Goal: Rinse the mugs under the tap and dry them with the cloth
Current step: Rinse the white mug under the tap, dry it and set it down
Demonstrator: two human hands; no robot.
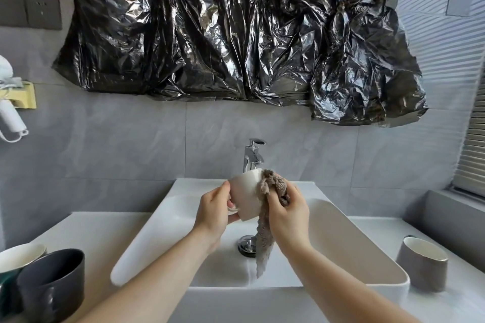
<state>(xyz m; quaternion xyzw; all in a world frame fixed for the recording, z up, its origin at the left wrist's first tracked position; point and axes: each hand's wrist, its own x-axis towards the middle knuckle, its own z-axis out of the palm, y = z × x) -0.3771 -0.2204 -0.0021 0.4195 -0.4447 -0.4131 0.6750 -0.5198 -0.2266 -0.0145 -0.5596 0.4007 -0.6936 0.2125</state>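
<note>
I hold the white mug (246, 195) above the sink (341, 233), my left hand (214, 211) curled at its handle, my right hand (287, 211) pinching the cloth (270, 186) against its rim. I should turn the mug slowly and push cloth inside.

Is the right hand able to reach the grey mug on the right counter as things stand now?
Probably yes, but not freely: the right hand holds the cloth against the white mug. The grey mug stands alone on that side, with nothing between; the cloth must be released or carried along.
</note>
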